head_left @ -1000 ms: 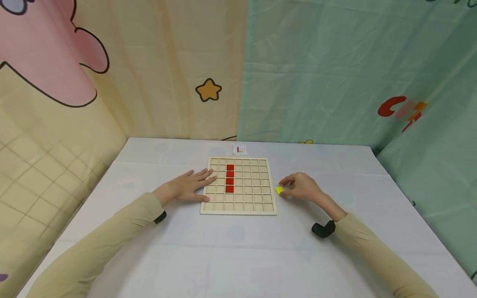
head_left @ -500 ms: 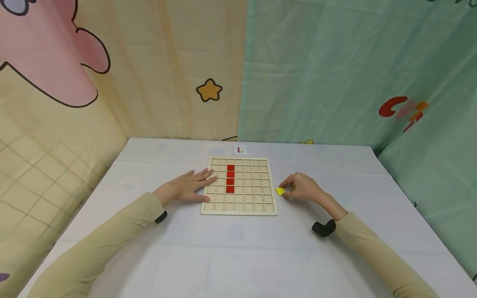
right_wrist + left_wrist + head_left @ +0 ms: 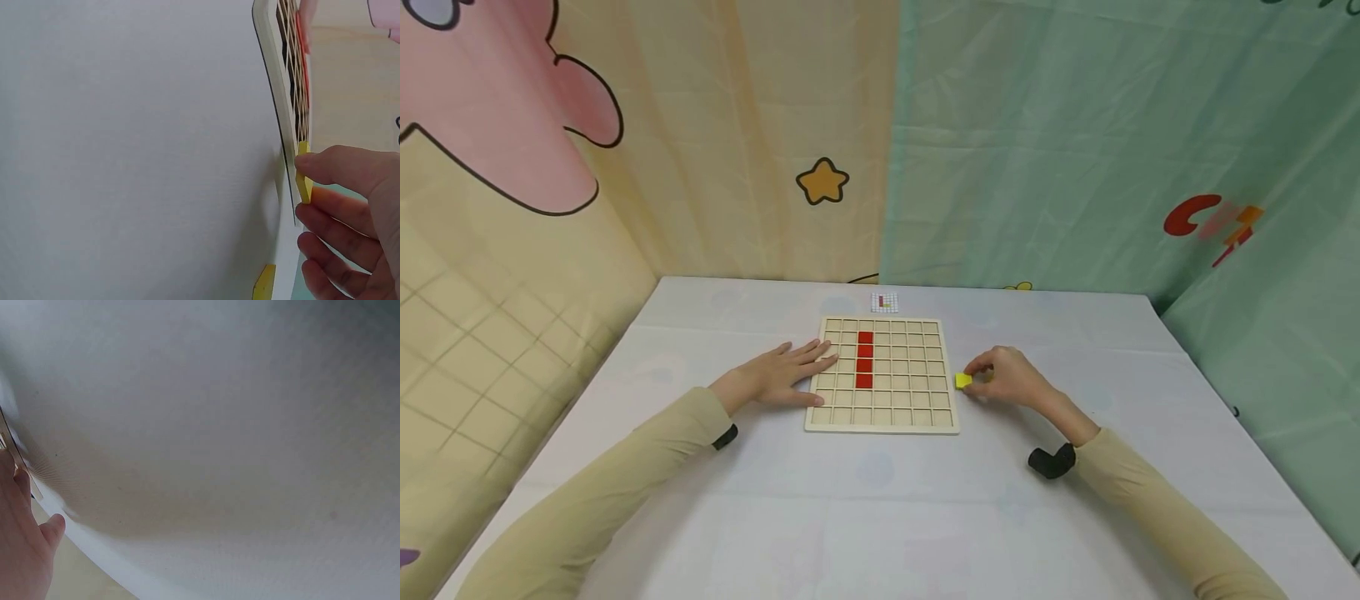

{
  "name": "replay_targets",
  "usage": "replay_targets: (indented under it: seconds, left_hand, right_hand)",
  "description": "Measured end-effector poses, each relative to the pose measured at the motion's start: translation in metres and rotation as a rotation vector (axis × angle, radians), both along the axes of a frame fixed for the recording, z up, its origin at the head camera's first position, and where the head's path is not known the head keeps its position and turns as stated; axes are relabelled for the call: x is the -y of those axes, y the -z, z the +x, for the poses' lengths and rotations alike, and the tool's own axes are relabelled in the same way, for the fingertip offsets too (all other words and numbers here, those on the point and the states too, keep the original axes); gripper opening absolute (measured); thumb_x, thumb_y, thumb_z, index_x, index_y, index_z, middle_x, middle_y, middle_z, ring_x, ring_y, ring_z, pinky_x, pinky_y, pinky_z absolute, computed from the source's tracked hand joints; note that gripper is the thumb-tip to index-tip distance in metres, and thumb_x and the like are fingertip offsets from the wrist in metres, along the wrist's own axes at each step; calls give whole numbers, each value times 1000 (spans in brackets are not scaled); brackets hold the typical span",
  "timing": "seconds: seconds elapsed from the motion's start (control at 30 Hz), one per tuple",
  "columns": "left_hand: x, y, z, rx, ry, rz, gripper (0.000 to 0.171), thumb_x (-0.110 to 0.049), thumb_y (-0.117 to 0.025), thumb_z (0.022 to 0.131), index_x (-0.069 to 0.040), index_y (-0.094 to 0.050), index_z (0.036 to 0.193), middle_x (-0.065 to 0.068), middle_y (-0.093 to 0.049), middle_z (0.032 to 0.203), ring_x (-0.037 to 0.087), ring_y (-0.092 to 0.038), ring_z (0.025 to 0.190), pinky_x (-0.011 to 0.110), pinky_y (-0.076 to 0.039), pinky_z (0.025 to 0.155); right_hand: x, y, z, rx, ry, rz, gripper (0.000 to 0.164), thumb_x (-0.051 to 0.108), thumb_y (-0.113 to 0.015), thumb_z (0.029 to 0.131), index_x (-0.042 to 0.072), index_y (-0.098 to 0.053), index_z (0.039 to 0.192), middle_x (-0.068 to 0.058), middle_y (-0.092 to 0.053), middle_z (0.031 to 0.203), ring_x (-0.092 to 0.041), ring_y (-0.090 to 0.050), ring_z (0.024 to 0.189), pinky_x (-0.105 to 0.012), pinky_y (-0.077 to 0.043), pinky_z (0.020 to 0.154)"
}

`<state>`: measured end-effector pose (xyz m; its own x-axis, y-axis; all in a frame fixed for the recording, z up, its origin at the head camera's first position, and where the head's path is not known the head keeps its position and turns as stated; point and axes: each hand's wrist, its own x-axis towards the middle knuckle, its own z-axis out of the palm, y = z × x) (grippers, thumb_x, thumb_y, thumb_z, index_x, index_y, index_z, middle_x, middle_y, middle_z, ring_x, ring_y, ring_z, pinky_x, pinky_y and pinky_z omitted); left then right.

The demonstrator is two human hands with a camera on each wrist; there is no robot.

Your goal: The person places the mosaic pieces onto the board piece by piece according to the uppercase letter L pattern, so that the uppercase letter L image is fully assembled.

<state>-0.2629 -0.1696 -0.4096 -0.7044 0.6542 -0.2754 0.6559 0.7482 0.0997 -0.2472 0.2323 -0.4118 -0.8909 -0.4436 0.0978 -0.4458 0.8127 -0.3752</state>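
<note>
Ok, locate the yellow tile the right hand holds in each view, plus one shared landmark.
Head: the yellow tile, just right of the grid board, in the right hand.
Left wrist: not in it.
Right wrist: pinched yellow tile, right of centre.
Shared landmark: the grid board, a sliver in left wrist.

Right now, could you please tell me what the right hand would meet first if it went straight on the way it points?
The right hand, pinching a yellow tile, would likely meet the board first, at its right edge, though the hand's height is unclear.
</note>
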Motion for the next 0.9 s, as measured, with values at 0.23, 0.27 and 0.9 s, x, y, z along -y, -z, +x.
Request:
replay_targets:
  seconds: [0.23, 0.27, 0.9]
  left_hand:
    - [0, -1, 0, -1, 1, -2, 82, -67, -42, 91, -24, -14, 156, 4, -6, 164, 27, -6, 151, 59, -11, 118]
    - [0, -1, 0, 0, -1, -1, 82, -67, -42, 91, -24, -14, 156, 5, -6, 164, 27, -6, 151, 59, -11, 118]
    - [0, 2, -1, 10, -16, -8, 84, -69, -41, 90, -25, -12, 156, 4, -3, 164, 27, -3, 151, 59, -10, 118]
  right_hand:
    - [14, -6, -1, -11, 17, -60, 25, 22, -80, 76, 7, -77, 95, -4, -75, 87, -15, -60, 77, -30, -48, 70]
    - [17, -7, -1, -10, 12, -68, 26, 22, -80, 76, 7, -77, 95, -4, -75, 87, -15, -59, 77, -29, -48, 69]
    - [78, -1, -7, -20, -65, -103, 28, 29, -80, 77, 9, -76, 96, 0, -73, 82, -8, -54, 67, -20, -44, 60]
